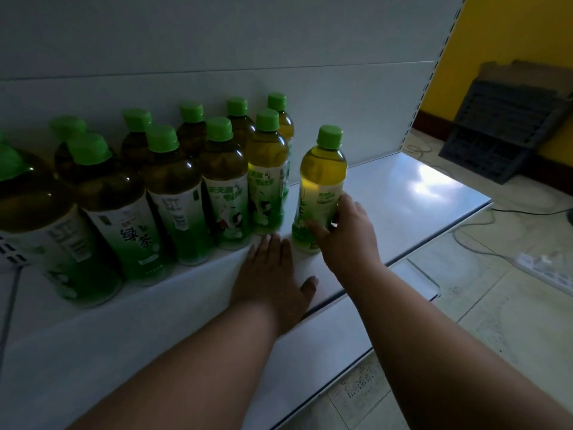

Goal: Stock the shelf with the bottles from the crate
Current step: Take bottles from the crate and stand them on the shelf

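A green-tea bottle with a green cap and yellow liquid stands upright on the white shelf, a little right of the stocked bottles. My right hand wraps its lower label from the right. My left hand lies flat, palm down, fingers apart, on the shelf just in front of the bottle rows. Several green-capped bottles stand in two rows along the shelf's back panel, from the left edge to the middle.
The shelf's right end is lit by a bright patch. A dark plastic crate leans against the yellow wall at the right. Cables and a power strip lie on the tiled floor below the shelf edge.
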The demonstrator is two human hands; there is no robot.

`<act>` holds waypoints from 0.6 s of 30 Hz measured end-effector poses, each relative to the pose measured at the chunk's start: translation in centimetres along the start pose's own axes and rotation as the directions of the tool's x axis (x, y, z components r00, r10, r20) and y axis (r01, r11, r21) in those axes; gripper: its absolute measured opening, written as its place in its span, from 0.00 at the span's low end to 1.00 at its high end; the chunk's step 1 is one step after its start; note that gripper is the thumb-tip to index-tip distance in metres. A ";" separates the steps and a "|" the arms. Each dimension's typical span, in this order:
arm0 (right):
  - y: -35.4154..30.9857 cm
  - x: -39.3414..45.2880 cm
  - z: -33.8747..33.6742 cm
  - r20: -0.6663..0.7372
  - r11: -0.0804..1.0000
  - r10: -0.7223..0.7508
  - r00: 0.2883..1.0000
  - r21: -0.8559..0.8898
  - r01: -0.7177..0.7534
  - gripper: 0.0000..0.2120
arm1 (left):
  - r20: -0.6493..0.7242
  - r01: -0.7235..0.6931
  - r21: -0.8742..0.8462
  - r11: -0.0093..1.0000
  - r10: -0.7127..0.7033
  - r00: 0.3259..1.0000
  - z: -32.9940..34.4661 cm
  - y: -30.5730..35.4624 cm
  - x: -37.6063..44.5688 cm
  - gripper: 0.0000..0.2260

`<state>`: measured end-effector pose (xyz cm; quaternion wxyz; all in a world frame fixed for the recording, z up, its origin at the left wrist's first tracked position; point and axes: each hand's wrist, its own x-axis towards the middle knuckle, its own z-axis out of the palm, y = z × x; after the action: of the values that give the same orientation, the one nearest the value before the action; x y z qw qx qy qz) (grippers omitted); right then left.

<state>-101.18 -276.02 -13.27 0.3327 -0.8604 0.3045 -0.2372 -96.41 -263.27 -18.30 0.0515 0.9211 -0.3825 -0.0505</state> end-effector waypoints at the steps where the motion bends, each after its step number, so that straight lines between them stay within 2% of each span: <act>1: -0.2 0.7 0.4 -0.006 1.000 -0.006 1.000 0.004 0.006 0.27 | 0.010 0.005 0.007 1.000 -0.005 1.000 0.0 0.0 0.1 0.38; 11: -1.3 5.3 3.4 -0.032 0.998 0.044 0.999 0.039 -0.043 0.16 | 0.007 0.004 0.011 1.000 -0.004 1.000 0.6 -0.1 0.5 0.39; 18: -0.8 5.7 3.3 0.040 0.999 0.045 0.998 0.017 -0.046 0.22 | 0.027 0.011 -0.007 1.000 -0.011 1.000 0.3 0.0 0.5 0.38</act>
<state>-94.87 -277.97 -13.72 0.3517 -0.8549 0.3150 -0.2151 -96.08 -263.68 -18.63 0.0491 0.9223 -0.3779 -0.0646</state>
